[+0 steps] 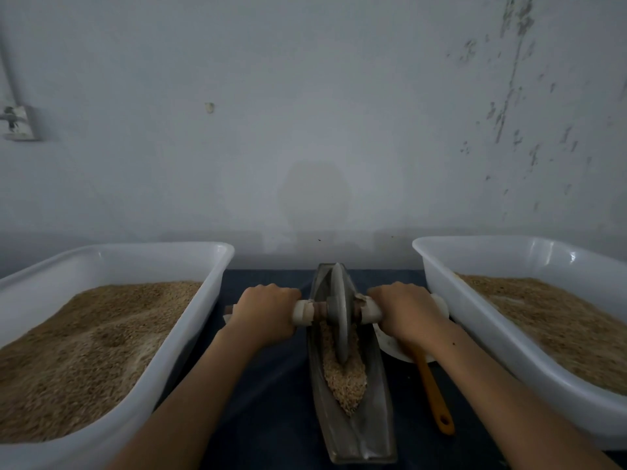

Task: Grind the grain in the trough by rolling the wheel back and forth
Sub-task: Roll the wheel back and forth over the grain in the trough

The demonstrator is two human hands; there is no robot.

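A narrow boat-shaped metal trough [380, 418] runs away from me on the dark table, with tan grain [346, 385] lying along its groove. A grey grinding wheel [340, 313] stands upright in the trough's far half, its lower edge in the grain. An axle with pale wrapped handles [305, 313] passes through the wheel. My left hand [263, 312] grips the left handle. My right hand [405, 313] grips the right handle. Both handle ends are hidden under my fingers.
A white plastic tub [190, 334] filled with grain sits on the left, and a second white tub [451, 300] with grain on the right. An orange-handled tool [434, 395] and a white dish [390, 344] lie between trough and right tub. A wall stands close behind.
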